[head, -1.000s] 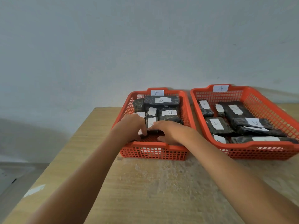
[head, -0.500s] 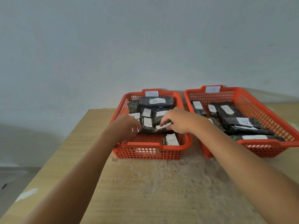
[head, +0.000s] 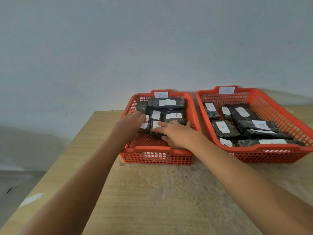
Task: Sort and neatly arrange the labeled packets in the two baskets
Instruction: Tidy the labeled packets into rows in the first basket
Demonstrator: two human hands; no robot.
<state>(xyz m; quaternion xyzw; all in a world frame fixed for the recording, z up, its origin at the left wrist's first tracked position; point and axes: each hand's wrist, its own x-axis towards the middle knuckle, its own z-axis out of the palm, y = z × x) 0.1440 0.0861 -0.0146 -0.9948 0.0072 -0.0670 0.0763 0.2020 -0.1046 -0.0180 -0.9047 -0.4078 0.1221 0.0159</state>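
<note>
A: Worktop, basket B, basket A. Packets sorted?
B: Seemingly. Tidying B: left hand and right hand flat on near packets, gripping nothing. Next: square rows.

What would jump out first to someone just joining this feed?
Two bright orange baskets side by side at the far edge of the wooden table: the basket tagged B on the left, the basket tagged A on the right, both holding dark packets with white labels. Both hands are inside B: the left hand against the packets on its left side, the right hand lying across the nearer packets.
</note>
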